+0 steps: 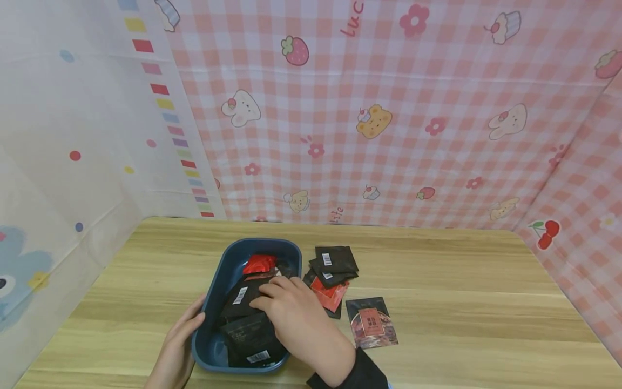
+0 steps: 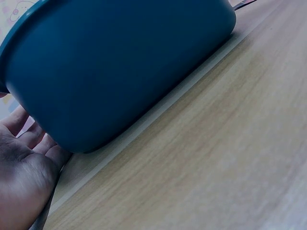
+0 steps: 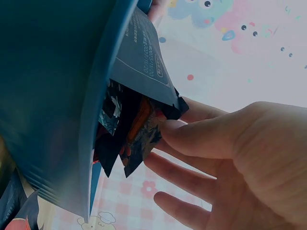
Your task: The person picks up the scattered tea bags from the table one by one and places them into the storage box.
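Observation:
A dark blue plastic bin (image 1: 209, 294) holds several flat black packets (image 1: 236, 302) and a red packet (image 1: 259, 263). My left hand (image 1: 181, 339) rests along the bin's left outer side; in the left wrist view its fingers (image 2: 32, 135) lie against the blue wall near the base. My right hand (image 1: 297, 312) reaches over the bin's right rim among the packets. In the right wrist view, its thumb and index finger pinch the corner of a black packet (image 3: 149, 64), with the index fingertip partly hidden. Its other fingers are spread apart.
Right of the bin lies a loose pile of black packets (image 1: 337, 259) with a red packet (image 1: 331, 294) among them. A single printed packet (image 1: 372, 322) lies nearer me. The wooden table (image 1: 461, 302) meets a pink checked cloth (image 1: 340, 178) behind.

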A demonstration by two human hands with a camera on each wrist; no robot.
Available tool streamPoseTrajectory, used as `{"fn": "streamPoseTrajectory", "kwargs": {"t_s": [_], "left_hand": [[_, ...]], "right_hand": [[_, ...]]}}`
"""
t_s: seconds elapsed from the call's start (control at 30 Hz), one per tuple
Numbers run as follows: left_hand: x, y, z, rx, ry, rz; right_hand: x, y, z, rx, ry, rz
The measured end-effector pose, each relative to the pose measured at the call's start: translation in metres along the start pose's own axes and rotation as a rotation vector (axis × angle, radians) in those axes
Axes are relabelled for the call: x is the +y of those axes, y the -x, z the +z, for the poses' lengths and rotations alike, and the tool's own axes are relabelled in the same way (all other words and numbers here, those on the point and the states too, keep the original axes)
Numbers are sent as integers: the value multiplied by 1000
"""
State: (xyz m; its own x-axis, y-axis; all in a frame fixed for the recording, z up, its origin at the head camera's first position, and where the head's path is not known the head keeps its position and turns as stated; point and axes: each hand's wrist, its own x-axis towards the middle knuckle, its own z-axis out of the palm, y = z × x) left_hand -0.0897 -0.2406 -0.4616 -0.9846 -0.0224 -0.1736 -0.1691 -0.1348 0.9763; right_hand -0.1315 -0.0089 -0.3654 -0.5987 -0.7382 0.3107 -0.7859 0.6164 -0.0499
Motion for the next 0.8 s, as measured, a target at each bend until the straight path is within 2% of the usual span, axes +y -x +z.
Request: {"fn": "streamPoseTrajectory", "kwargs": {"t_s": [0.2, 0.33, 0.57, 0.8], "left_hand": [[-1, -1, -1, 2, 7, -2], [0, 0, -1, -18, 5, 7], [1, 1, -2, -41, 23, 20], [-2, 1, -4, -67, 50, 53]], "right_hand": [[0, 0, -2, -11, -1, -5], [1, 1, -5, -11, -9, -7], [1, 3, -14, 32, -44, -27], [5, 10, -23, 37, -75, 6]]}}
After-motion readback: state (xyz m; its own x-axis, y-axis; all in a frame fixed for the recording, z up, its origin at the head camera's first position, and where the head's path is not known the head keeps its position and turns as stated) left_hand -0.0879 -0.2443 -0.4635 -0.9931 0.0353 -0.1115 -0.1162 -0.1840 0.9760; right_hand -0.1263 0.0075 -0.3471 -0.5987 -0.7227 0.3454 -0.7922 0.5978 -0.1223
